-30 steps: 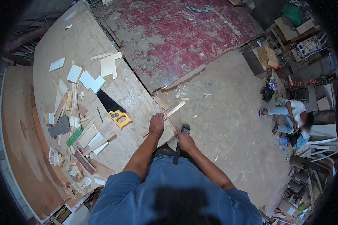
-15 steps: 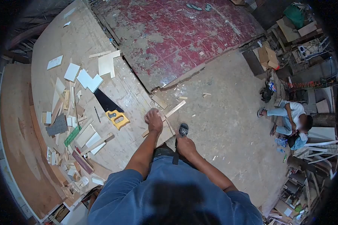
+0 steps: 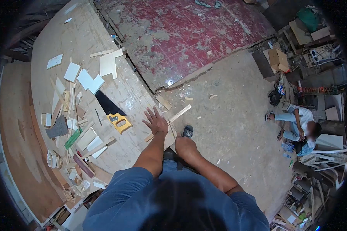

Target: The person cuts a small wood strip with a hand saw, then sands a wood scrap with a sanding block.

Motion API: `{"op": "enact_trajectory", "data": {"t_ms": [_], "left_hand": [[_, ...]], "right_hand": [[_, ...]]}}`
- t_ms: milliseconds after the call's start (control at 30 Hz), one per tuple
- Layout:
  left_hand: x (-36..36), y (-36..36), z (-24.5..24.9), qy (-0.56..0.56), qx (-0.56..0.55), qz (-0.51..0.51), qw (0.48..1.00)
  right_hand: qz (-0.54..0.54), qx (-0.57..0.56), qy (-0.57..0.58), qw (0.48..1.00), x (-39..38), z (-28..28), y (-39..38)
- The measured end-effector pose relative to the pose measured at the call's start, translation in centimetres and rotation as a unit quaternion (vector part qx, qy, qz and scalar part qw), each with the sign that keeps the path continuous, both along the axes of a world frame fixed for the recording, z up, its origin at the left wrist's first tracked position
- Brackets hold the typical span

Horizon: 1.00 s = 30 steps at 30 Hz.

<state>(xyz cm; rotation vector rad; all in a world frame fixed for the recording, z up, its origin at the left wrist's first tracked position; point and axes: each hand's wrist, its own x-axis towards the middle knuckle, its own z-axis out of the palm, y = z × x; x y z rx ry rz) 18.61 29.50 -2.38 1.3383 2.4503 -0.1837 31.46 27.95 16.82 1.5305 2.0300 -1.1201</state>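
Note:
My left hand [image 3: 157, 122] lies with its fingers spread over a narrow wooden strip [image 3: 180, 114] at the table's edge. The strip sticks out past the edge on one side, and its other end shows left of my wrist. My right hand [image 3: 186, 148] is closed in a fist beside the edge, close to my body. A thin line runs from the strip toward this fist; whatever the fist grips is hidden. Left of my left hand, a handsaw [image 3: 119, 122] with a yellow handle and dark blade lies flat. A dark pencil [image 3: 98, 117] is beside it.
White-faced board pieces [image 3: 72, 72], a pale plywood piece [image 3: 108, 64] and many offcuts lie on the wooden table [image 3: 123, 150]. A green strip [image 3: 73, 139] is among them. Wood scraps litter the concrete floor [image 3: 227, 115]. A person [image 3: 302, 123] sits at the right.
My left hand has gone from curled to spread fingers on the strip. My right fist has moved slightly left toward the table edge. The saw and offcuts stay put.

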Motion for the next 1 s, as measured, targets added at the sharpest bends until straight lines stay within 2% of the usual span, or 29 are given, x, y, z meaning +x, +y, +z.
{"op": "enact_trajectory", "data": {"t_ms": [100,267,367,433,467,533,600,633,733,800,900,1000], "left_hand": [[-0.1,0.2,0.3,-0.005,-0.013,-0.003,1.000],[-0.2,0.4,0.0,-0.009,-0.014,-0.003,1.000],[-0.2,0.4,-0.2,-0.013,-0.005,0.001,1.000],[-0.2,0.5,-0.5,-0.012,0.003,0.004,1.000],[-0.2,0.4,-0.6,-0.014,0.007,0.003,1.000],[-0.4,0.3,-0.7,-0.014,0.009,0.001,1.000],[-0.3,0.5,-0.7,-0.015,-0.003,0.004,1.000],[-0.3,0.6,-0.7,-0.015,-0.005,0.006,1.000],[-0.5,0.4,-0.7,-0.011,0.011,0.000,1.000],[-0.4,0.6,-0.3,-0.024,-0.001,0.003,1.000],[-0.4,0.6,0.0,-0.028,-0.009,0.001,1.000],[-0.4,0.8,-0.7,-0.015,-0.005,0.006,1.000]], "right_hand": [[0.011,-0.023,0.003,1.000,-0.5,-1.4,1.4],[0.032,-0.012,0.012,0.999,-1.3,-8.7,2.3],[-0.022,0.014,0.015,1.000,-1.9,-10.8,1.9],[-0.116,-0.010,-0.037,0.993,-2.1,-10.3,1.5],[-0.113,-0.011,-0.037,0.993,-1.8,-9.8,1.0],[-0.118,-0.062,-0.069,0.989,-1.6,-5.4,0.9],[-0.114,-0.064,-0.087,0.988,-1.6,-4.7,0.8],[-0.112,-0.063,-0.103,0.986,-1.7,-4.7,0.9],[-0.064,-0.069,-0.037,0.995,-1.5,-13.6,2.1],[-0.084,-0.049,-0.043,0.994,-2.9,-15.2,2.7],[-0.121,-0.030,-0.051,0.991,-2.8,-15.0,1.2],[-0.149,-0.047,-0.075,0.985,-2.4,-10.7,0.9]]}}
